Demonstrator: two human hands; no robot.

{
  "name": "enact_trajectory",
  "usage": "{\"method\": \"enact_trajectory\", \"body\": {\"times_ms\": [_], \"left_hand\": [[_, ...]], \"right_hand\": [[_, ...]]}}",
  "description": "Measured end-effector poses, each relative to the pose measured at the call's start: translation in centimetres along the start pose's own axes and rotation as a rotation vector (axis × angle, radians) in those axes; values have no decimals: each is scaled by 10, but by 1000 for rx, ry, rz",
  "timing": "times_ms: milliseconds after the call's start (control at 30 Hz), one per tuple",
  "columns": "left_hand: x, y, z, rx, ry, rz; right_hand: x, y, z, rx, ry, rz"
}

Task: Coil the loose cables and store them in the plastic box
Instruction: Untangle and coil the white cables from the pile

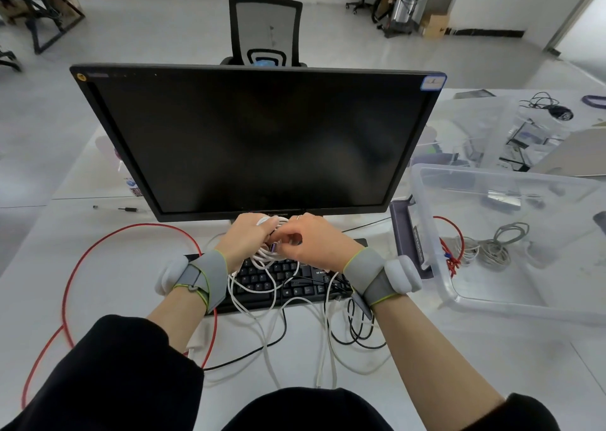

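Observation:
Both hands meet above the black keyboard [288, 283], just below the monitor. My left hand [251, 237] grips a bundle of white cable [262, 260] wound into loops. My right hand [311, 240] pinches the same cable at a small purple plug between the hands. Loose white strands trail down over the keyboard to the table's front edge. A long red cable [73, 273] loops across the table at the left. A black cable [357, 335] lies tangled below my right wrist. The clear plastic box [433, 233] stands at the right, holding a coiled grey cable [501, 243] and a red one.
A large black monitor [259, 142] stands right behind the hands. A purple lid [406, 233] leans against the box's left wall. More clear containers and a black mouse sit at the back right. A pen [128, 209] lies at the left. An office chair stands beyond the table.

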State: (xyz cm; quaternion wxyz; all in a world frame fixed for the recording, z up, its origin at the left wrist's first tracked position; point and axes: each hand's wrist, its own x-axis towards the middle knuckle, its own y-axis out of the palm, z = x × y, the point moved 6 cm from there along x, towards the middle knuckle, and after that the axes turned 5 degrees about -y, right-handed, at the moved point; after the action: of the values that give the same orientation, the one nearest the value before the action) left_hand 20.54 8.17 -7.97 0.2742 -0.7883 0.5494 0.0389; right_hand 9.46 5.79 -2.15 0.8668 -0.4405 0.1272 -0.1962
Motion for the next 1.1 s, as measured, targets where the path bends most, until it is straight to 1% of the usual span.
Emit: {"method": "enact_trajectory", "body": {"times_ms": [67, 167, 233, 300, 367, 400, 467, 567, 667, 767, 833, 967, 1100], "left_hand": [[-1, 2, 4, -32, -24, 36], [-3, 8, 7, -17, -35, 97], [-4, 11, 10, -15, -37, 106], [-5, 12, 12, -46, -36, 106], [-6, 10, 13, -64, -27, 108], [-7, 9, 13, -44, -15, 110], [-9, 7, 14, 7, 21, 92], [-14, 6, 10, 78, 59, 60], [-17, 8, 3, 115, 90, 47], [-15, 8, 0, 126, 112, 41], [-13, 6, 1, 128, 106, 10], [-11, 2, 4, 149, 60, -41], [-6, -3, 3, 141, 44, -17]], "right_hand": [[0, 2, -4, -1, 33, 13], [2, 12, -7, -73, 48, 115], [5, 18, -8, -102, 60, 183], [7, 22, -8, -114, 43, 197], [7, 25, -8, -75, 9, 163], [6, 27, -9, -18, 1, 132], [3, 26, -12, 157, 4, 34], [-1, 19, -20, 443, 73, -137], [-3, 13, -23, 641, 108, -234], [-4, 13, -22, 691, 119, -236], [-5, 17, -21, 694, 129, -239], [-2, 19, -17, 575, 101, -248], [-1, 22, -14, 529, 86, -218]]}}
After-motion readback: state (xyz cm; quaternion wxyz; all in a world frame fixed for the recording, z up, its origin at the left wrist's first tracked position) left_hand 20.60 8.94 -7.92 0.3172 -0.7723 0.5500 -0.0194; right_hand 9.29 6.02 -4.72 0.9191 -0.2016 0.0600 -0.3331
